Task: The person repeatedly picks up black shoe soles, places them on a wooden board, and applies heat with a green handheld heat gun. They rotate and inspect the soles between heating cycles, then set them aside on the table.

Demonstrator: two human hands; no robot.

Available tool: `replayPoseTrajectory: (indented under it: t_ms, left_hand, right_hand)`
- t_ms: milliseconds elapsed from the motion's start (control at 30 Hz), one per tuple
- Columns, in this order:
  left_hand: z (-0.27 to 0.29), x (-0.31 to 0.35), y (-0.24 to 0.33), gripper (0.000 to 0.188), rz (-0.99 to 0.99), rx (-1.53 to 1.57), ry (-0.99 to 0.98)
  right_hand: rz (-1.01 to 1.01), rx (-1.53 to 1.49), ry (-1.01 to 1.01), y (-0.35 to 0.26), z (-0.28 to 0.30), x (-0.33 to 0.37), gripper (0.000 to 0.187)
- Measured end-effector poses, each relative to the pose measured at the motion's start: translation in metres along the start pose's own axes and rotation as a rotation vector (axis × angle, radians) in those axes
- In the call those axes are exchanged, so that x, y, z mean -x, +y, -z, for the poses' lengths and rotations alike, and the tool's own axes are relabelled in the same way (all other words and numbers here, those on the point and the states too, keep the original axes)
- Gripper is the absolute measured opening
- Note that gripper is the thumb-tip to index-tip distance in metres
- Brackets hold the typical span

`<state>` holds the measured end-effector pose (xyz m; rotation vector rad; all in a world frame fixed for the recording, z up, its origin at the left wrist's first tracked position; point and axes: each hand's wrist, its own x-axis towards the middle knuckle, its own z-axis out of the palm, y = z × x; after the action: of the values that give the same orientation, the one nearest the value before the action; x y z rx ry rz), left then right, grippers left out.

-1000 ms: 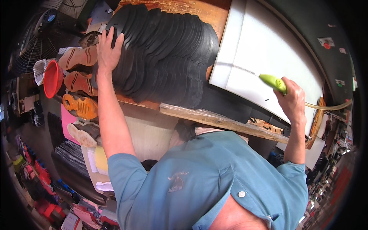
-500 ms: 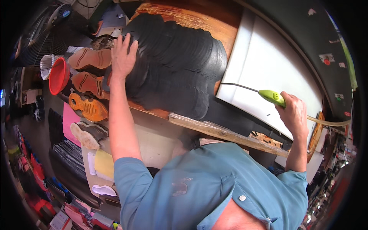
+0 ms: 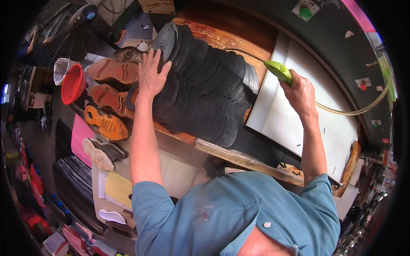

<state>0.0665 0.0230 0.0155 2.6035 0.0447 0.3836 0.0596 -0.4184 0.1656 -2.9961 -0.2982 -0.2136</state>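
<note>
Over white board, right hand grips green blowgun, nozzle now above wooden table; left hand spread.

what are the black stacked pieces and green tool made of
The black stacked pieces look like matte rubber, perhaps dense foam, from their dull, dark surface. The green tool seems hard plastic, slightly glossy, given its smooth moulded body.

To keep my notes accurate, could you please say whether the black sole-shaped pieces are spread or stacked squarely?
Spread, overlapping: the black sole-shaped pieces show many offset curved edges.
</note>
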Motion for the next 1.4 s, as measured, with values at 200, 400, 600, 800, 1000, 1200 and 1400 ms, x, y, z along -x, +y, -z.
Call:
replayPoseTrajectory:
  t_ms: [200, 400, 600, 800, 1000, 1200, 1400]
  left_hand:
    - [0.000, 0.001, 0.001, 0.073, -0.002, 0.027, 0.017]
    - [-0.004, 0.003, -0.002, 0.070, 0.013, 0.002, 0.032]
    - [-0.002, 0.001, -0.002, 0.068, 0.016, -0.056, -0.015]
    - [0.005, 0.003, 0.004, 0.068, 0.045, -0.020, -0.057]
    - [0.007, 0.004, 0.006, 0.068, 0.072, -0.025, -0.068]
    - [0.003, 0.005, 0.005, 0.065, 0.025, 0.012, 0.000]
    - [0.002, 0.005, 0.005, 0.065, 0.031, 0.030, 0.033]
  right_hand:
    - [0.105, -0.015, -0.078, -0.019, -0.014, -0.018, 0.018]
    - [0.137, 0.027, -0.030, -0.002, -0.020, -0.043, 0.017]
    - [0.013, -0.089, 0.214, 0.041, 0.058, -0.058, 0.022]
    - [-0.057, 0.109, 0.501, 0.088, 0.176, -0.104, 0.050]
    - [0.135, 0.331, 0.644, 0.117, 0.224, -0.183, 0.050]
    - [0.638, 0.680, 0.540, 0.116, 0.197, -0.269, 0.030]
    - [0.734, 0.283, 0.809, 0.018, 0.103, -0.208, 0.036]
